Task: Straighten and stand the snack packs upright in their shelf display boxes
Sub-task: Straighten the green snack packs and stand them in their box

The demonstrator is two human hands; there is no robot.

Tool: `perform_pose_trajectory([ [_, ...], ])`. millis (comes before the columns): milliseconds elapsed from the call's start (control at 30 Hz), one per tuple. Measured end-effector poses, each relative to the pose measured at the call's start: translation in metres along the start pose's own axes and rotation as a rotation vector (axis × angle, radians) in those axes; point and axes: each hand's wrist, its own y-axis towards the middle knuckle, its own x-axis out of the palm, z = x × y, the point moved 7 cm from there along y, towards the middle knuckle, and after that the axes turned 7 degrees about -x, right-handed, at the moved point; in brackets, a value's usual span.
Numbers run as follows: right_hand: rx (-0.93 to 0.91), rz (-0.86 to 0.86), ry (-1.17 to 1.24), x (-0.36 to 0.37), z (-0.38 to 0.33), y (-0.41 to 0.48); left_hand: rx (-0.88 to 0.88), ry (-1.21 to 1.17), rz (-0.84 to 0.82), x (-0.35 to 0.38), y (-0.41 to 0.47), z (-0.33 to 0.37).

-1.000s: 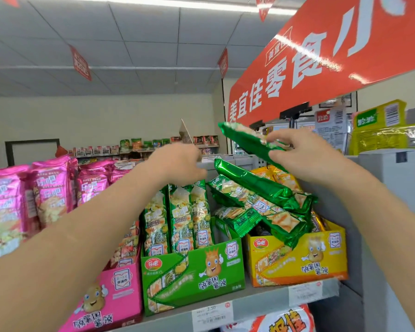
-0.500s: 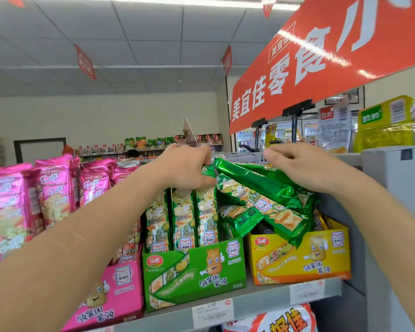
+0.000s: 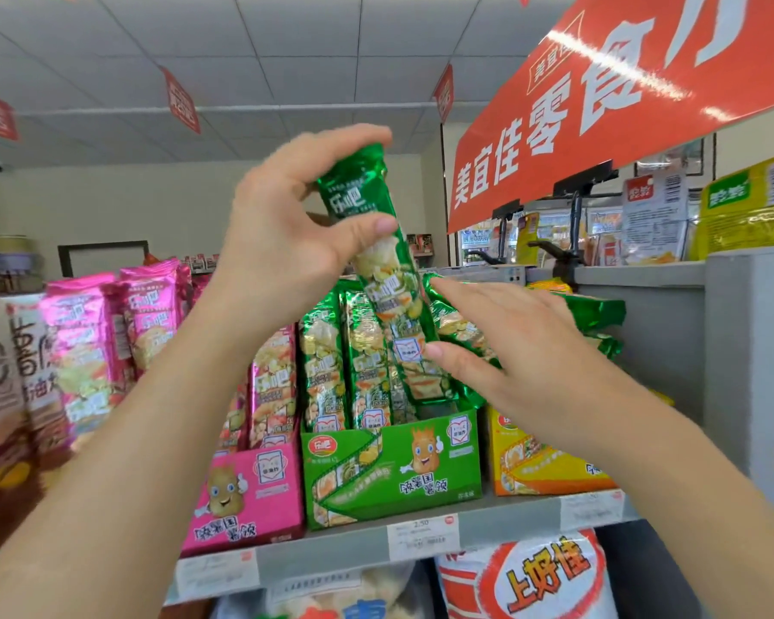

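Note:
My left hand pinches the top of a long green snack pack, holding it nearly upright with its lower end inside the green display box. Two more green packs stand upright in that box to its left. My right hand is flat with straight fingers, its thumb touching the held pack's lower part. Behind that hand, several green packs lie slumped over the yellow display box.
A pink display box with pink packs stands left of the green one, on the grey shelf with price tags. A grey cabinet closes off the right. A red sign hangs overhead. Large bags fill the lower shelf.
My left hand has taken a green pack and raised it upright over the green box. My right hand has let go of the slumped packs and moved down, open, against the held pack.

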Motion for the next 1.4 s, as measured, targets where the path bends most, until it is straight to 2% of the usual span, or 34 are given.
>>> perform_pose_trajectory([
  [100, 0.027, 0.007, 0.151, 0.01, -0.006, -0.001, 0.058, -0.106, 0.088, -0.019, -0.013, 0.012],
  [233, -0.017, 0.135, 0.378, 0.012, -0.015, -0.004, 0.07, -0.233, 0.146, -0.034, -0.025, 0.013],
  [367, -0.024, 0.289, 0.541, 0.007, -0.021, -0.008, -0.06, -0.531, 0.241, -0.045, -0.03, 0.0],
  [467, -0.001, 0.369, 0.614, 0.002, -0.024, -0.015, -0.13, -0.599, 0.314, -0.052, -0.033, -0.006],
  [667, 0.033, 0.437, 0.696, -0.005, -0.033, -0.032, -0.244, -0.843, 0.337, -0.046, -0.041, -0.011],
  [800, 0.051, 0.497, 0.739, -0.002, -0.045, -0.045, -0.345, -1.025, 0.257, -0.022, -0.048, -0.012],
  [933, 0.112, 0.576, 0.829, 0.005, -0.053, -0.056, -0.42, -0.978, 0.109, 0.007, -0.064, -0.008],
  [1133, 0.234, 0.723, 0.766, 0.003, -0.057, -0.071, -0.494, -0.885, -0.153, 0.048, -0.091, -0.001],
  [1233, 0.249, 0.699, 0.791, 0.003, -0.059, -0.075, -0.528, -0.874, -0.128, 0.048, -0.096, -0.001],
  [1300, 0.25, 0.625, 0.863, 0.006, -0.059, -0.075, -0.554, -0.876, -0.067, 0.043, -0.096, -0.003],
  [1400, 0.305, 0.502, 1.165, 0.017, -0.057, -0.08, -0.608, -0.991, 0.012, 0.042, -0.097, -0.006],
])
